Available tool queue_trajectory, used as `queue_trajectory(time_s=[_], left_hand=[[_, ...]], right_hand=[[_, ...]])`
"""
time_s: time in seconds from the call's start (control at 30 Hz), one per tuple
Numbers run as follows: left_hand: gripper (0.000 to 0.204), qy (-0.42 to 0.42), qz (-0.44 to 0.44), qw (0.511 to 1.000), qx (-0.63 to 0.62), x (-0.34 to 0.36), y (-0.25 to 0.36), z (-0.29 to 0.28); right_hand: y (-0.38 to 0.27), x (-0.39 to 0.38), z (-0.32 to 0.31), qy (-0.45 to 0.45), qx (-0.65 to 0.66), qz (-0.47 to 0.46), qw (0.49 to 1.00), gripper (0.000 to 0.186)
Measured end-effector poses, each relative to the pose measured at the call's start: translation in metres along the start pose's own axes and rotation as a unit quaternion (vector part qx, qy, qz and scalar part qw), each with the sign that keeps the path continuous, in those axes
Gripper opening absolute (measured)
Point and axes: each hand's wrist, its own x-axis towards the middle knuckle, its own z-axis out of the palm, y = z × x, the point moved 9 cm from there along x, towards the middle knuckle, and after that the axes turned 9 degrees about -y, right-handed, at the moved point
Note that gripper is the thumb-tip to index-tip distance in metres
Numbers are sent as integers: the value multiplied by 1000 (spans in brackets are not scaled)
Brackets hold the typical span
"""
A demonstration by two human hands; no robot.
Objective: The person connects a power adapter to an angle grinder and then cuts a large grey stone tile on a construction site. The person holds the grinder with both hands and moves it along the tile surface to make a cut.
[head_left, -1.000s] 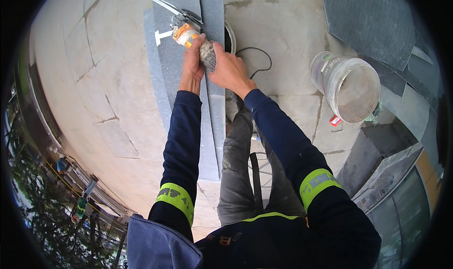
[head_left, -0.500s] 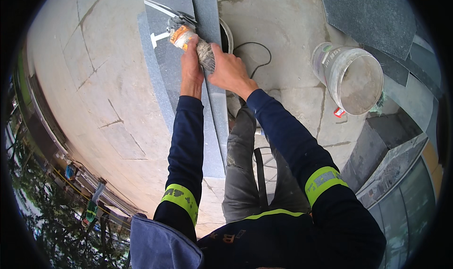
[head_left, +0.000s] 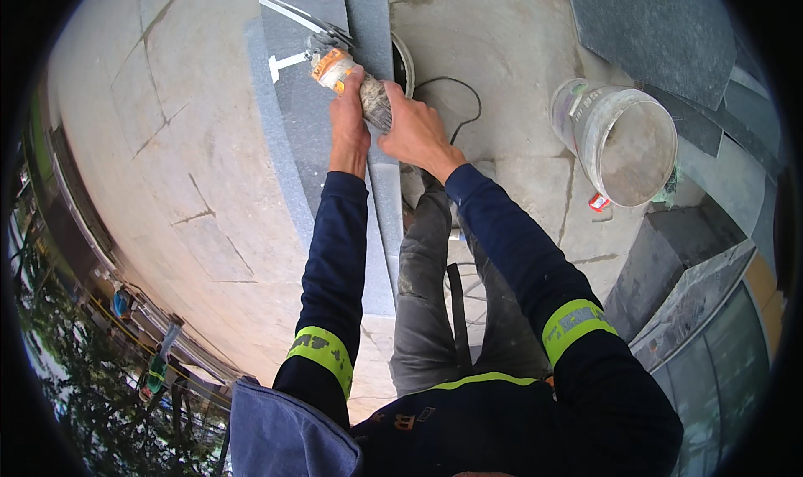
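Both my hands are closed around an angle grinder (head_left: 341,69) with an orange-and-white, dust-covered body. My left hand (head_left: 350,127) grips its side near the middle. Wrapped around the rear of the body is my right hand (head_left: 414,134). The grinder's head is over the far part of a long grey stone slab (head_left: 305,142), close to a dark seam or edge; I cannot tell whether the disc touches the stone. White strips (head_left: 289,62), one T-shaped at its end, lie on the slab beside the grinder head. Another grey slab (head_left: 368,25) lies along its right side.
A round bucket (head_left: 404,63) shows partly from under the slabs, with a black cable (head_left: 478,101) looping nearby. Right of me a dusty white bucket (head_left: 585,130) stands near a small red item (head_left: 599,202). More grey slabs (head_left: 652,34) and a dark block (head_left: 669,251) lie at the right.
The grinder and both hands have shifted slightly to the right and nearer to me. My grip looks the same.
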Motion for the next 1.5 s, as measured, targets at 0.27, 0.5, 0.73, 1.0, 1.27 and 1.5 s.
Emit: queue_trajectory(time_s=[0.27,0.5,0.73,1.0,1.27,1.5], left_hand=[[45,-66,65,994,-60,-28,30,7],[45,-66,50,996,-40,-52,39,-11],[43,-48,9,998,-37,-63,12,-11],[47,-78,-56,994,48,-115,-14,43],[53,-220,-31,968,120,-263,-52,63],[57,-181,-50,907,378,-359,-45,10]], right_hand=[[-31,-19,2,39,-63,-45,996,97],[-43,-29,21,11,-30,-53,998,92],[-21,-41,18,-14,73,-33,997,78],[13,-95,-3,-24,145,19,989,73],[15,-167,-36,12,412,33,911,49],[-18,-218,-106,31,292,39,955,42]])
